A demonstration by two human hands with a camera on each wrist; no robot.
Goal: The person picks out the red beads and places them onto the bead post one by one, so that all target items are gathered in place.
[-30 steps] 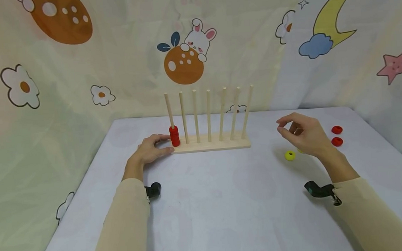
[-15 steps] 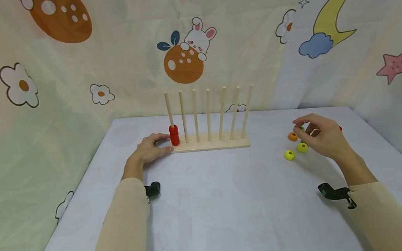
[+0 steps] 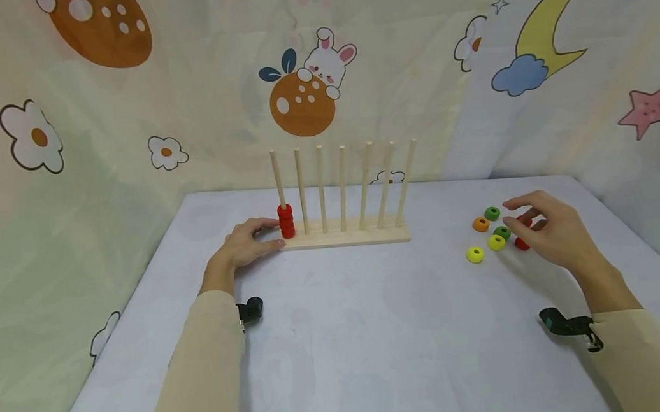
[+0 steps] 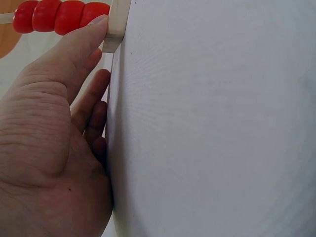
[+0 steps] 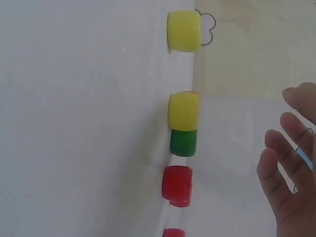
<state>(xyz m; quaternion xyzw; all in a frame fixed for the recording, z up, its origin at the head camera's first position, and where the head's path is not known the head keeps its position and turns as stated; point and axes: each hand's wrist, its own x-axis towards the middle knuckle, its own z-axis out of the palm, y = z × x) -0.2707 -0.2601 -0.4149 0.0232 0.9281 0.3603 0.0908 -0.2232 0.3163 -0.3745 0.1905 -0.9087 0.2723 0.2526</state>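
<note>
A pale wooden peg rack (image 3: 346, 238) with a row of upright dowels stands at the back of the table. Several red beads (image 3: 286, 222) are stacked on its leftmost dowel. My left hand (image 3: 243, 245) holds the rack's left end, thumb at the front corner and fingers reaching behind, as the left wrist view also shows. Over the loose beads at the right hovers my right hand (image 3: 558, 231), fingers bent loosely, nothing between them. Below its fingertips lies a red bead (image 3: 521, 244); another red one is partly hidden by the hand.
Left of the right hand lie two yellow beads (image 3: 474, 254), two green beads (image 3: 492, 214) and an orange bead (image 3: 481, 224). In the right wrist view a further red bead (image 5: 174, 233) shows at the bottom edge. A patterned cloth (image 3: 212, 86) hangs behind the table.
My right hand has moved right, from beside the rack past the yellow and green beads to above the red ones, uncovering the orange and green beads. The left hand stays on the rack.
</note>
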